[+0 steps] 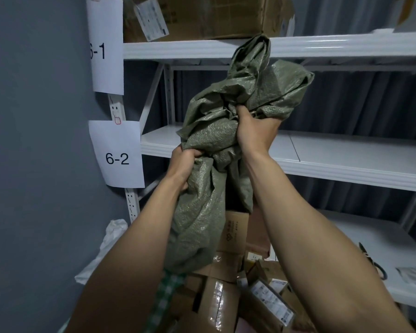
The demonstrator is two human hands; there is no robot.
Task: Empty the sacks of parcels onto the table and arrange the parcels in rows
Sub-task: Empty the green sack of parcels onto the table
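The green woven sack [228, 131] is held up in the centre of the frame, bunched and crumpled, with its lower end hanging down over the parcels [228, 284] at the bottom centre. The left hand [184, 164] has its fingers clenched into a fold at the sack's lower left; the right hand [252, 127] is clenched into the gathered cloth higher up, right of centre. Both grips are closed on fabric.

Handling, as judged: the sack is soft, limp and light now (it hangs slack, with little or nothing visibly filling it). The woven plastic looks slick, so a fistful of gathered cloth is the sound hold, as taken here; a flat pinch would likely slip. The parcels are stiff cardboard cartons with tape and labels, tumbled against one another and not yet in rows; each would be best taken by opposite faces.

The tabletop itself is hidden beneath the pile. Behind stands white shelving [334, 48], one carton [202, 18] on the top level at the upper centre. Paper signs marked 6-1 [105, 51] and 6-2 [117, 155] hang at the left, against a grey wall [34, 140].
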